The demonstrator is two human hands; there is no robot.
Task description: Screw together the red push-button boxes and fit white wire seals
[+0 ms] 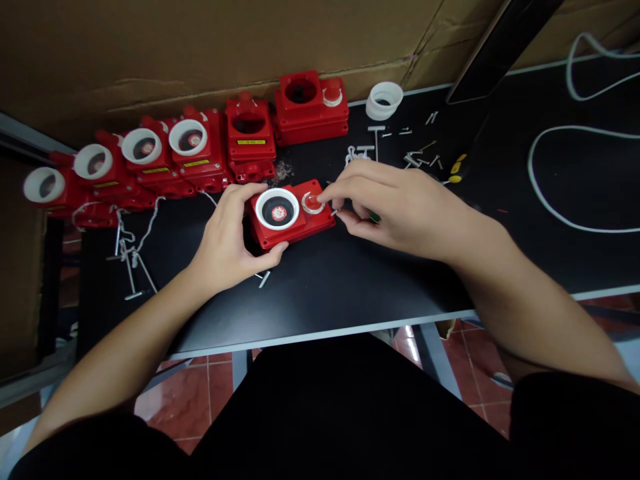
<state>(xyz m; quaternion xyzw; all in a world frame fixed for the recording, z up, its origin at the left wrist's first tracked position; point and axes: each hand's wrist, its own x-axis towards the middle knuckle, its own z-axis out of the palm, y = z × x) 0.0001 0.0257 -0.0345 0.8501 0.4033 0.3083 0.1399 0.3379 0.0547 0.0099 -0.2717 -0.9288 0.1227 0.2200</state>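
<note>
A red alarm box [300,232] lies on the dark tabletop in front of me. It has a white ring [277,209] around a black recess with a red-and-white round label, and a small red lamp [313,202] in a whitish collar. My left hand [233,240] grips the box's left end, fingers behind and thumb along the front. My right hand [395,207] is closed, its index fingertip at the lamp and its thumb by the box's right end. A bit of metal and something dark green show between its fingers; what that object is stays mostly hidden.
Several similar red boxes [203,152] line the cardboard wall, some with white rings and strings to metal T-bars [133,273]. Loose white rings [384,100], screws [423,159], and a yellow-handled tool [456,168] lie behind my right hand. A white cable [537,180] loops at right.
</note>
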